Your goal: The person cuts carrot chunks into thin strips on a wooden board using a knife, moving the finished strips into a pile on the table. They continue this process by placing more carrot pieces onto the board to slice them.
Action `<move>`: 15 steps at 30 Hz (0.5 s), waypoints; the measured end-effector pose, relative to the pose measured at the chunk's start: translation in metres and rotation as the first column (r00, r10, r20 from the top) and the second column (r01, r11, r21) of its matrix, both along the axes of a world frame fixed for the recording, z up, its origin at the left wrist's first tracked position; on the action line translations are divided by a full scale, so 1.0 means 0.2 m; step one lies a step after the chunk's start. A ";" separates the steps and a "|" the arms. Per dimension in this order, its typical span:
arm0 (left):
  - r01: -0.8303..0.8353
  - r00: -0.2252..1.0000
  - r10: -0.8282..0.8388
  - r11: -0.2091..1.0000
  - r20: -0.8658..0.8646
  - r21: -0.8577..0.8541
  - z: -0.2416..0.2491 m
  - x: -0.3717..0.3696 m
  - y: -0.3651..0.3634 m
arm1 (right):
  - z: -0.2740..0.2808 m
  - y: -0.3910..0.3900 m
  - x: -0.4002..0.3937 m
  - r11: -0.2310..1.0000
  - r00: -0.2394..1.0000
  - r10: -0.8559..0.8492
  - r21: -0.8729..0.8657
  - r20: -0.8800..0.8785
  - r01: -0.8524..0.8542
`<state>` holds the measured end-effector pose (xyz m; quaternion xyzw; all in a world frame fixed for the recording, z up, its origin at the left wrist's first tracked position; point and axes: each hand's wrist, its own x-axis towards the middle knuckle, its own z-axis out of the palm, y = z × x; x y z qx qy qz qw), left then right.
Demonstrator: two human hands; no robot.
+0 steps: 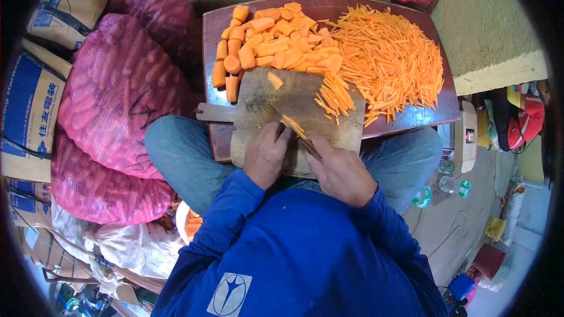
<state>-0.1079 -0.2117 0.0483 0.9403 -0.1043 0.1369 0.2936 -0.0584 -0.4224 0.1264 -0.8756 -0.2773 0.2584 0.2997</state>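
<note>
My right hand is closed around the handle of a knife, whose thin blade slants up and left over a wooden cutting board. Thin carrot strips lie along the blade. Beside them, my left hand is curled down on the board, its fingertips against the carrot; the fingers partly hide what they hold. A pile of cut carrot sticks sits at the board's right side, and one carrot slice lies near its top edge.
Peeled carrot chunks and a large heap of shredded carrot cover the far side of the reddish table. Pink mesh sacks and cardboard boxes stand at left. A concrete ledge is at right.
</note>
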 end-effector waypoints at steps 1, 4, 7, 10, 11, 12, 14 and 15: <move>0.004 0.999 -0.006 0.999 0.036 0.036 0.01 0.01 0.01 | 0.02 -0.01 -0.01 1.000 1.000 0.000 0.001 0.004 0.000; -0.005 0.998 -0.002 0.995 0.068 0.105 -0.02 -0.01 0.03 | 0.05 -0.02 -0.05 0.998 1.000 -0.009 0.069 0.026 0.007; -0.016 0.997 0.009 0.997 0.082 0.076 -0.03 0.00 0.03 | 0.03 0.01 -0.04 1.000 1.000 -0.013 0.002 -0.009 0.013; 0.002 0.994 -0.001 1.000 0.112 -0.001 -0.03 0.01 0.03 | 0.00 0.05 0.00 1.000 1.000 0.008 -0.006 -0.006 -0.008; 0.003 0.993 -0.004 1.000 0.119 0.003 -0.03 0.02 0.04 | 0.02 0.04 -0.01 1.000 1.000 0.002 0.019 0.023 -0.002; -0.007 0.992 0.008 1.000 0.124 -0.008 -0.04 0.02 0.03 | 0.03 0.03 -0.02 0.999 0.999 -0.001 0.042 0.046 -0.001; -0.030 0.992 0.033 0.999 0.118 -0.025 -0.04 0.00 0.03 | 0.04 -0.01 -0.06 0.999 0.999 -0.003 0.043 0.046 0.001; -0.032 0.995 0.033 0.999 0.097 -0.013 -0.04 0.00 0.04 | 0.04 -0.02 -0.07 0.999 0.999 -0.013 0.046 0.049 0.010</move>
